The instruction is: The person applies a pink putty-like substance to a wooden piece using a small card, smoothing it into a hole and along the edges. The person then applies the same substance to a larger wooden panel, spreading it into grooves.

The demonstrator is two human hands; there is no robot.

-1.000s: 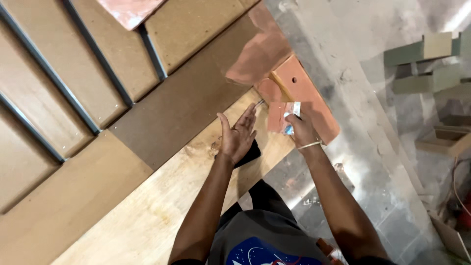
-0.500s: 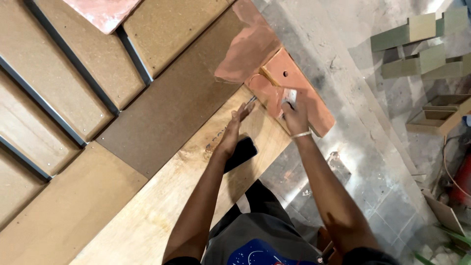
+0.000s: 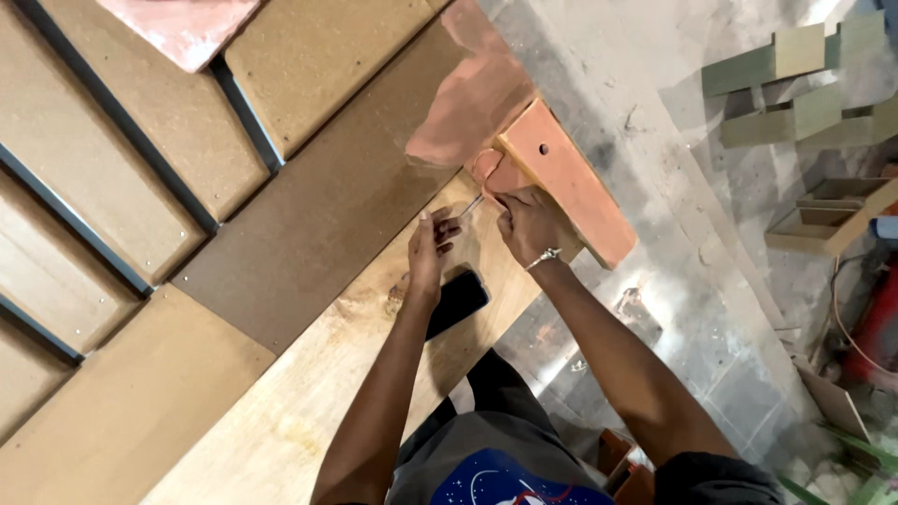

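My left hand (image 3: 432,248) rests on a pale wooden board (image 3: 309,402), and its fingertips pinch a thin metal tool (image 3: 472,204) that points at an orange-red wooden block (image 3: 571,182) with a hole in it. My right hand (image 3: 528,223), with a bracelet at the wrist, is curled shut against the near edge of that block. A small white object seems to lie hidden under its fingers. A black phone (image 3: 458,301) lies on the board just below my left wrist.
Brown panels (image 3: 318,206) with dark gaps between them fill the left side, and a pink-painted piece (image 3: 182,28) lies at the top. Grey concrete floor (image 3: 673,281) runs to the right, with green and tan wooden box parts (image 3: 795,103) and a red object (image 3: 875,327).
Both hands have come closer to the orange-red block. My left hand went from lying flat on the board to pinching the thin tool. The small white object in my right hand is no longer visible.
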